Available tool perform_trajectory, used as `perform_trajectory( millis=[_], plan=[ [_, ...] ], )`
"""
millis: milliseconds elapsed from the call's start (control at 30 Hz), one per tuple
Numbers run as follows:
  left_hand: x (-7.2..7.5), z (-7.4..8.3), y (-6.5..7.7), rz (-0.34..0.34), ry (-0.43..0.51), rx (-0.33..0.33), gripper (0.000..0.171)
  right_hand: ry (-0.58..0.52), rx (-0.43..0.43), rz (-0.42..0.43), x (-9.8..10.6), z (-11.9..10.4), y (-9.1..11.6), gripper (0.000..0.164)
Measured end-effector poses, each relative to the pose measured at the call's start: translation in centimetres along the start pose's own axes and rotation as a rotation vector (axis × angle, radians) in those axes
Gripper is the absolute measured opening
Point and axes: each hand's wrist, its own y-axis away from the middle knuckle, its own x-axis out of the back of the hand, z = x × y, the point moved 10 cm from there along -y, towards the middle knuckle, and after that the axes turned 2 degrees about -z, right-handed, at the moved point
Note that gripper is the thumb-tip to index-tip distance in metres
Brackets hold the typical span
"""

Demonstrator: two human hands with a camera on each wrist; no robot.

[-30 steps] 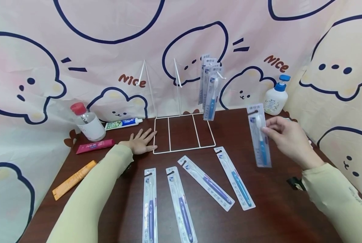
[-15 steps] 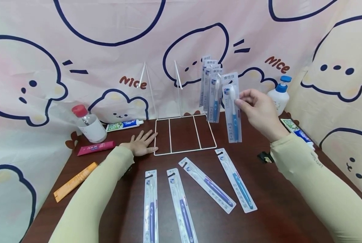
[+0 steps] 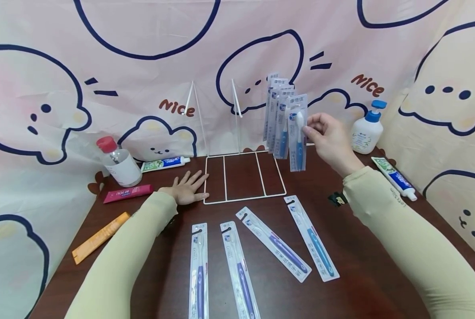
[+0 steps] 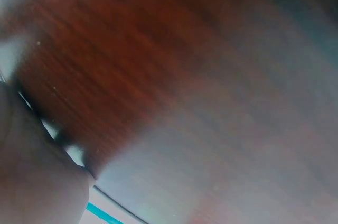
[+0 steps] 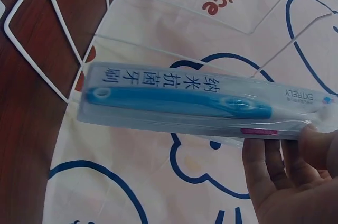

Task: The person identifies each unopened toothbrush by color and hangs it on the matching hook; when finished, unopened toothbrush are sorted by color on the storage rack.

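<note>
My right hand (image 3: 329, 139) pinches the edge of a packaged blue toothbrush (image 3: 298, 148) between thumb and fingers. The pack hangs upright just in front of several hung toothbrush packs (image 3: 272, 115) at the right of a white wire rack (image 3: 245, 199). Whether its hole is on the hook cannot be seen. The right wrist view shows the blue handle (image 5: 179, 102) through clear plastic. My left hand (image 3: 185, 189) rests with fingers spread on the table, touching the left side of the rack's base. The left wrist view is mostly blurred table (image 4: 116, 65).
Three purple toothbrush packs (image 3: 199, 270) and a blue one (image 3: 313, 239) lie in front. Left stand a red-capped bottle (image 3: 121, 166), toothpaste (image 3: 163, 163), a pink tube (image 3: 127, 193) and an orange tube (image 3: 100, 238). Right are a pump bottle (image 3: 366, 133) and toothpaste (image 3: 394, 178).
My right hand has carried the blue toothbrush pack leftward and up from the right side of the table to the hung packs. My left hand has stayed on the rack's base.
</note>
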Motion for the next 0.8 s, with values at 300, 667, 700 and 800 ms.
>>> perform_trajectory(
  millis=[300, 667, 700, 800],
  plan=[
    [0.2, 0.6, 0.4, 0.005, -0.03, -0.011, 0.083, -0.041, -0.007, -0.003, -0.6, 1.2, -0.2, 0.019],
    [0.3, 0.6, 0.6, 0.007, -0.005, -0.024, 0.082, -0.087, -0.043, -0.067, -2.0, 2.3, -2.2, 0.019],
    [0.3, 0.6, 0.6, 0.005, -0.014, -0.02, 0.082, -0.081, -0.044, -0.073, -2.1, 2.4, -2.4, 0.019],
    [0.4, 0.8, 0.7, 0.011, -0.006, -0.031, 0.082, -0.074, -0.053, -0.082, -2.3, 2.5, -2.8, 0.019]
  ],
)
